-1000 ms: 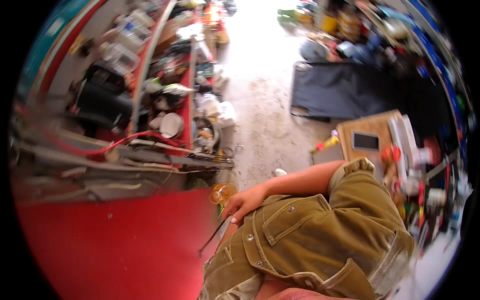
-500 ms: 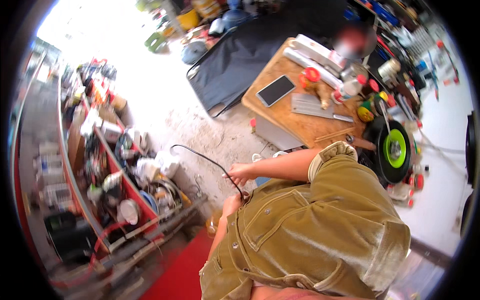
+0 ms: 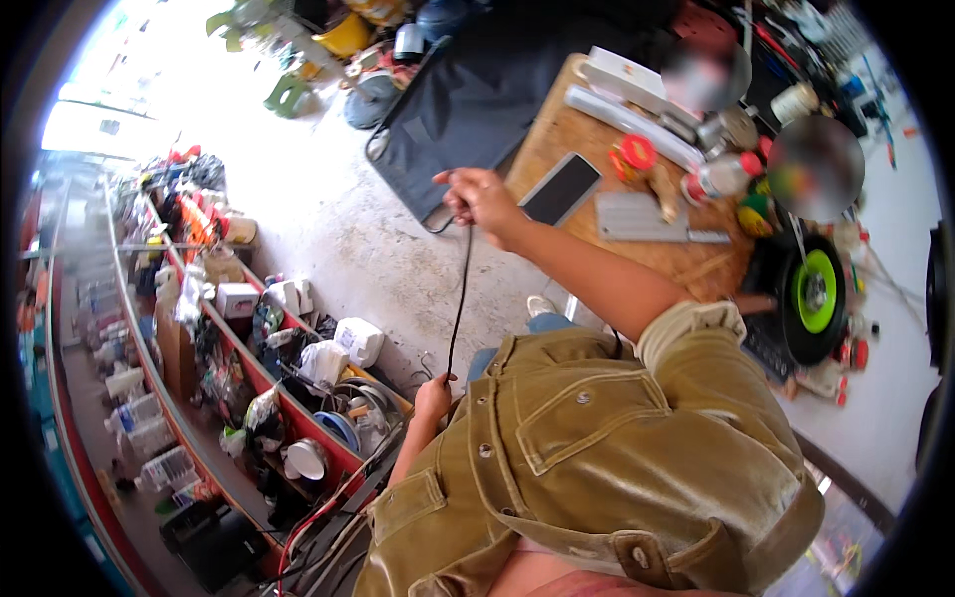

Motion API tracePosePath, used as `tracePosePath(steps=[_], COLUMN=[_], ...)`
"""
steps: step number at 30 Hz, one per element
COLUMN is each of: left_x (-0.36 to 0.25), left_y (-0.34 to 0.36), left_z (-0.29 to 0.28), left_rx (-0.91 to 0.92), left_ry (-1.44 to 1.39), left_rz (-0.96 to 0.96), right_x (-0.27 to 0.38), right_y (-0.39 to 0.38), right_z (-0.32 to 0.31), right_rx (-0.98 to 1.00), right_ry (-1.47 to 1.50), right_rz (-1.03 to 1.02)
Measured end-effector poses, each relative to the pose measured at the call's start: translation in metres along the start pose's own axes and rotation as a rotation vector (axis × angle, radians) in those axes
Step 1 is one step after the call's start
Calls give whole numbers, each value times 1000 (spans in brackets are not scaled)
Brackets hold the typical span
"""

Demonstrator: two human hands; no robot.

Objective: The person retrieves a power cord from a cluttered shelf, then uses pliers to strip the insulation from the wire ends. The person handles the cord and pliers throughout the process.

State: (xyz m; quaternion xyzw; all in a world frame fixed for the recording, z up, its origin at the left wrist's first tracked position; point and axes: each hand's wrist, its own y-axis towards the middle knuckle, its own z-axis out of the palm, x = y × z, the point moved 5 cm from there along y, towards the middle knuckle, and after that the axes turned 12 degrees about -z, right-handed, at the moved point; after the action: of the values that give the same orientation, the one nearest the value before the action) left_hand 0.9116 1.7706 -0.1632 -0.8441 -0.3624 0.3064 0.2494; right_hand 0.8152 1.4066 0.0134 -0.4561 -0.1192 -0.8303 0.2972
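Observation:
A thin black cable [image 3: 460, 308] runs taut between my two hands, over the concrete floor. My right hand [image 3: 483, 207] is raised at the upper end, its fingers closed around the cable, with the arm stretched forward past the wooden table's near-left corner. Lower down, close to my jacket, my left hand [image 3: 433, 398] is closed on the cable's other visible part. Where the cable goes beyond my left hand is hard to make out. Nearest my right hand on the table lies a phone [image 3: 561, 189] with a dark screen.
The wooden table [image 3: 542, 149] holds a cleaver [image 3: 642, 217], a ginger root [image 3: 664, 194], a red-lidded jar [image 3: 635, 154] and a long white box [image 3: 625, 78]. A dark folding cot [image 3: 448, 119] stands behind it. Cluttered red-edged shelves [image 3: 328, 453] fill the left side.
My right hand has moved up and away from my left, pulling the cable from a curve into a straight line. My view has shifted, showing more of the shelves.

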Motion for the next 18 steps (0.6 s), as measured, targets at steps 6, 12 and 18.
tracePosePath(steps=[6,12,18], left_x=[64,150,229], left_y=[33,116,202], left_z=[-51,-115,-221], left_rx=[-33,-104,-95], left_ry=[60,-110,-227], left_rz=[-188,-272,-199], right_x=[7,-48,-112], right_y=[63,123,190], right_z=[46,153,252], right_rx=[91,277,330], right_ry=[98,105,0], right_rz=[-117,-174,-166])
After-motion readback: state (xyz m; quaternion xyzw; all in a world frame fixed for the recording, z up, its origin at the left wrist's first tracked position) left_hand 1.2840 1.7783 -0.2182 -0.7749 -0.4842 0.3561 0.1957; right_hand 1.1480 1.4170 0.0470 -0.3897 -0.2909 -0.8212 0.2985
